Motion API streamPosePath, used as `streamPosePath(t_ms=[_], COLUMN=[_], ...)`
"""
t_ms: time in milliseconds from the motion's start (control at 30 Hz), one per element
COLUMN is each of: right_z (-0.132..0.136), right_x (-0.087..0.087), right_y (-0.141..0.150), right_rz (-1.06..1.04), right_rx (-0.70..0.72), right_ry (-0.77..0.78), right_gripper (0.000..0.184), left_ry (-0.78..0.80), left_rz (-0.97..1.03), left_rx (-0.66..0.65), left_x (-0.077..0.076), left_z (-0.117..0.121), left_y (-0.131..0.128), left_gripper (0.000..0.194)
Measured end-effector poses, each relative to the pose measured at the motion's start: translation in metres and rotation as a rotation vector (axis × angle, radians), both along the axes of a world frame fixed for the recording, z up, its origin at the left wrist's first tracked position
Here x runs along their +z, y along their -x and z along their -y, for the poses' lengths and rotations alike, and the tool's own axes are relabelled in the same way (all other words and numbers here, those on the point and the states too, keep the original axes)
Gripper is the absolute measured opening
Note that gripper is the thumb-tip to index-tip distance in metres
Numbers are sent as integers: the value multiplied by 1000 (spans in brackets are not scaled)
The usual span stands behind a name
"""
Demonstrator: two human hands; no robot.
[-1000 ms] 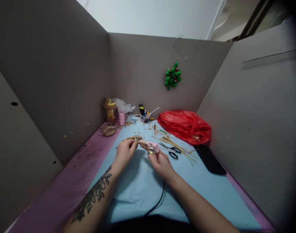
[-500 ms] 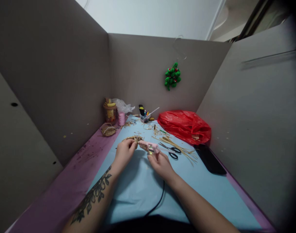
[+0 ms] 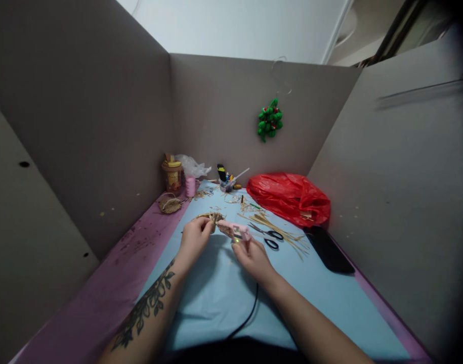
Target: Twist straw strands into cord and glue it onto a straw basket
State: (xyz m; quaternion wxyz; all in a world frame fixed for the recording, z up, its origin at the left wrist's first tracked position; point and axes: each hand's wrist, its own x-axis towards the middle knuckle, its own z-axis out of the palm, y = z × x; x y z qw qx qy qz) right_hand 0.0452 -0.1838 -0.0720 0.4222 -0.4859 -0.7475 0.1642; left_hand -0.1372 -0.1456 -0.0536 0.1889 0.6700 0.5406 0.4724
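Observation:
My left hand [image 3: 196, 234] is closed on the edge of a small woven straw piece [image 3: 216, 217], held above the blue cloth. My right hand [image 3: 251, 253] grips a pink glue gun [image 3: 235, 230], with a small light glowing near its handle. Its nozzle points left and meets the straw piece close to my left fingertips; whether the two touch I cannot tell. A black cord [image 3: 250, 316] hangs from my right hand toward my lap. Black-handled scissors [image 3: 271, 236] lie just right of the glue gun, beside loose straw strips [image 3: 279, 230].
A red plastic bag [image 3: 288, 197] and a black tray-like object [image 3: 329, 250] sit at the right. Behind are a pen holder [image 3: 227, 184], a pink thread spool [image 3: 191, 187], a brown cup [image 3: 173, 177] and a round woven piece [image 3: 170, 204]. Grey partitions [image 3: 223, 111] enclose the table.
Both hands keep almost the same position, with the glue gun still at the straw piece. Only a very slight shift of the view shows.

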Motion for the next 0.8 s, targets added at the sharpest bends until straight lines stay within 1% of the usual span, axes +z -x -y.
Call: streamPosePath(t_ms=[100,267,433,533,700,800], right_z=[0,-3,-3,-2,-1,0], right_x=[-3,-4,-5,-4,-1,-1], right_y=[-3,-6,-6,-4,-1,-2], right_rz=[-28,-96,-99,-99,-58,-43], right_rx=[1,-60,-51,-45,-83,-60], right_ry=[12,38,46,33,6,-4], right_gripper=[21,23,25,24,24,23], left_ry=[15,121,163,148,54,63], left_rz=[35,82,96,78,60,73], left_rx=[33,-39,-61,-79,-97,-97], left_x=[1,5,5,2,-1,0], left_z=[-2,-2,-3,-3,-1,-1], left_y=[1,0,-1,-1,0,0], left_gripper=[24,28,28,28,27,27])
